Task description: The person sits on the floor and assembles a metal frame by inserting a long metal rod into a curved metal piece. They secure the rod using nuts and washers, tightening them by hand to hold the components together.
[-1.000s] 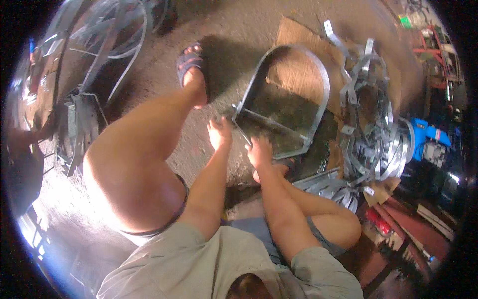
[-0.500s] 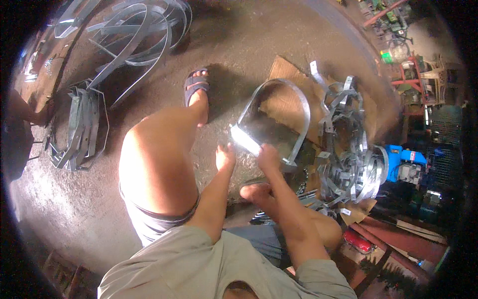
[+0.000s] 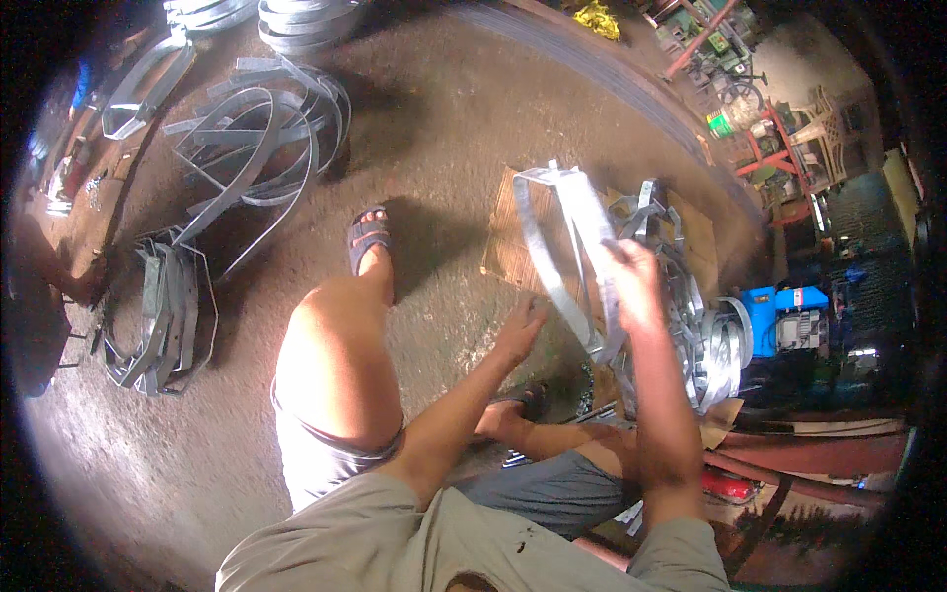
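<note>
My right hand is closed round the flat side of a bent metal strap, a shiny band shaped into a loop with small bent ends. The strap is held up and tilted above a brown cardboard sheet, left of a pile of similar bent brackets. My left hand is apart from the strap, near its lower end. Its fingers are loosely bent and nothing shows in them.
Large metal hoops lie at the far left, with a bundle of bent straps nearer me. A blue machine stands to the right. A small chain lies near my sandalled foot. A red cylinder is at the lower right.
My right hand has lifted the strap and swung it right, toward the bracket pile, turning it more edge-on. My left hand has moved right. The view has shifted.
</note>
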